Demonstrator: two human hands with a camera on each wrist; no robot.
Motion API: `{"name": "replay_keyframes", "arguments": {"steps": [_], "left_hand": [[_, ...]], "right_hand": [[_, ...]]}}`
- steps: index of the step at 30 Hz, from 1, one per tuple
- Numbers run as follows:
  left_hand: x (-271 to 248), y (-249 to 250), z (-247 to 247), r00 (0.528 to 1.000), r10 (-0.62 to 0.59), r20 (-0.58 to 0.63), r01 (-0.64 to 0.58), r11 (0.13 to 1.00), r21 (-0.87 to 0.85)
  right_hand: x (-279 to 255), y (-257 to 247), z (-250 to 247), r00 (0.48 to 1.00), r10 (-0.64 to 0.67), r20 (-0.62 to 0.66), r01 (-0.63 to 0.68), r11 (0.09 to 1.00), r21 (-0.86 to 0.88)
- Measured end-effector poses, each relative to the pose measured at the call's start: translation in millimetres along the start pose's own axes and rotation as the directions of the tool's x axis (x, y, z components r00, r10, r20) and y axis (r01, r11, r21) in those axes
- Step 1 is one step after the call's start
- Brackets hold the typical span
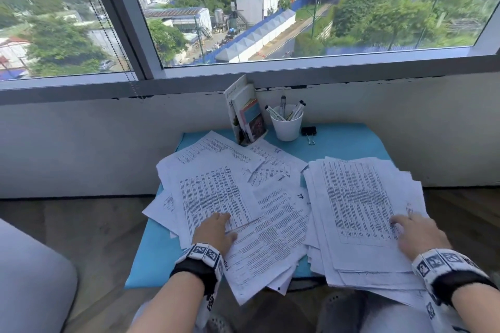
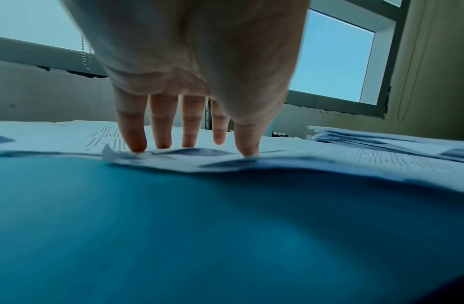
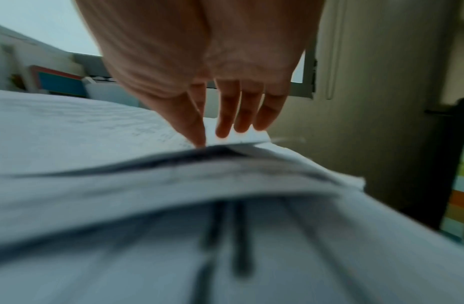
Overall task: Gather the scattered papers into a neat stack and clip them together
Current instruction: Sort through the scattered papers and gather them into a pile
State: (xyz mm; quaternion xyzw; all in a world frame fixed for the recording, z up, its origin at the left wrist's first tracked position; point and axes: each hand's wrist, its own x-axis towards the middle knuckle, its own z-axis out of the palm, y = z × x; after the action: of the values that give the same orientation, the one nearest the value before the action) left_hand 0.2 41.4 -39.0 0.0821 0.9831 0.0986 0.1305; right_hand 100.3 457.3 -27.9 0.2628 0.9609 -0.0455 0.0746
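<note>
both hands (image 1: 213, 227) flat — papers (image 1: 216, 197) scattered

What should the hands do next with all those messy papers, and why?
Probably the left hand, fingers flat on the scattered sheets, should slide them right toward the rough pile under the right hand. The binder clip lies untouched.

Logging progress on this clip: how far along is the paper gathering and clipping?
Partly done. A rough stack sits on the right, its edges fanned and uneven, with the right hand resting on it. The left hand presses with straight fingers on the loose sheets spread across the blue table. Left: merging those, squaring the edges, and clipping; the binder clip lies untouched beside the white cup.
</note>
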Motion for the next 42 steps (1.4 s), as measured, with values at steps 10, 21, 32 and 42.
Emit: {"name": "replay_keyframes", "arguments": {"steps": [10,21,32,42], "left_hand": [[5,10,-15,0.999,0.053,0.013,-0.054,0.966,0.252],[-38,36,-6,0.845,0.182,-0.503,-0.288,0.947,-0.14],[-54,66,30,0.598,0.718,-0.356,-0.744,0.663,0.087],[-31,33,13,0.836,0.164,-0.523,-0.271,0.953,-0.135]], "right_hand": [[-27,-50,-21,0.987,-0.141,0.076,0.14,0.99,0.016],[-61,-153,-24,0.877,-0.36,0.319,-0.056,0.582,0.812],[-41,-137,-6,0.861,-0.361,0.358,-0.325,0.152,0.933],[-52,-130,8,0.931,-0.192,0.31,-0.196,0.451,0.87]]}}
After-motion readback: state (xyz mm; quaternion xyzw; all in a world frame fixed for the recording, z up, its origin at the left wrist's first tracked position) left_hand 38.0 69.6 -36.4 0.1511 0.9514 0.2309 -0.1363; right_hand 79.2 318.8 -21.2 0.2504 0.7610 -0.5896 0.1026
